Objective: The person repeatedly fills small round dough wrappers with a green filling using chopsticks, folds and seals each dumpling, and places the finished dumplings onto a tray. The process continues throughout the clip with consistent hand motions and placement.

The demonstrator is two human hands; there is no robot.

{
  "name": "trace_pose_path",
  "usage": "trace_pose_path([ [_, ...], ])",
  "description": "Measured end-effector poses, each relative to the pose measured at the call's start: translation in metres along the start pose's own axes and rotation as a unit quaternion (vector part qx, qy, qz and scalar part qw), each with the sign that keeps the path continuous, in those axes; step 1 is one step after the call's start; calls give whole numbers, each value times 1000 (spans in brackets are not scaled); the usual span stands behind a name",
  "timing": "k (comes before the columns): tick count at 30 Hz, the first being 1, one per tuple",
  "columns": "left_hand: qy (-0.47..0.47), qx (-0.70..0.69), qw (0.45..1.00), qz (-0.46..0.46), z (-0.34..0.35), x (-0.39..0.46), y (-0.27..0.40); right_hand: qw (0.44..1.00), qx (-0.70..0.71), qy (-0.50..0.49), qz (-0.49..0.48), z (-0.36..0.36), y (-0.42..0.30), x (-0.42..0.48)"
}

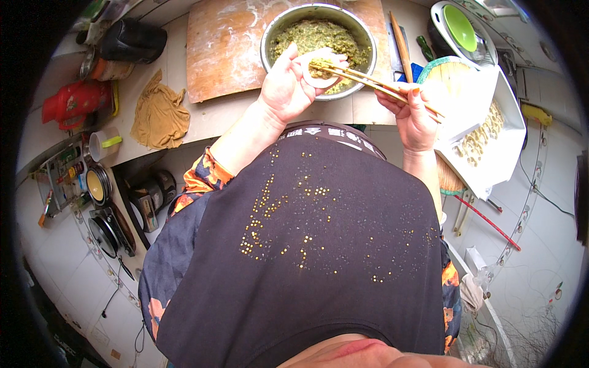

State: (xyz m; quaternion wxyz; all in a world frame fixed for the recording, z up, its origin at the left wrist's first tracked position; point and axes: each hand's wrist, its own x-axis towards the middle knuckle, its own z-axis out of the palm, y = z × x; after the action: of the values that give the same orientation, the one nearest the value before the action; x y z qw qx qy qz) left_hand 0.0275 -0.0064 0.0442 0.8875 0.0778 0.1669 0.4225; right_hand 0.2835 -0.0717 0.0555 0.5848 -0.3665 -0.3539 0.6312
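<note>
A round dough wrapper [316,83] lies across the palm and fingers of my left hand [290,87]. Green chopped filling [320,69] rests in its middle. My right hand [411,115] grips a pair of wooden chopsticks [368,82], whose tips touch that filling. Both hands are at the near rim of a metal bowl [371,41], with the wrapper above the near rim. More green chopped filling [317,37] fills much of the bowl. Beneath it is a flour-dusted wooden board [225,50].
Left of the board lies a crumpled tan cloth [162,115], with a red thermos jug [73,103] beyond. At right, a white foam box [504,152] holds many small dumplings [481,133] beside a round woven tray [441,69]. A wooden rolling pin [401,46] lies by the bowl.
</note>
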Motion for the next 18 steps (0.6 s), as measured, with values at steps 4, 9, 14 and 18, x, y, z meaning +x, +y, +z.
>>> trace_pose_path([
  [4, -16, -21, 1000, -5, -3, 1, 1, 1000, 22, -2, 15, -1, -1, 0],
  [9, -3, -11, 1000, 5, -2, 1, 3, 985, 171, 26, 6, -12, -6, 3],
  [14, -18, -34, 999, 11, -5, 1, 3, 985, -38, 169, -10, -18, -5, 7],
  [18, -35, -59, 998, 7, -11, 0, 4, 996, 34, 75, -19, -17, -10, -3],
])
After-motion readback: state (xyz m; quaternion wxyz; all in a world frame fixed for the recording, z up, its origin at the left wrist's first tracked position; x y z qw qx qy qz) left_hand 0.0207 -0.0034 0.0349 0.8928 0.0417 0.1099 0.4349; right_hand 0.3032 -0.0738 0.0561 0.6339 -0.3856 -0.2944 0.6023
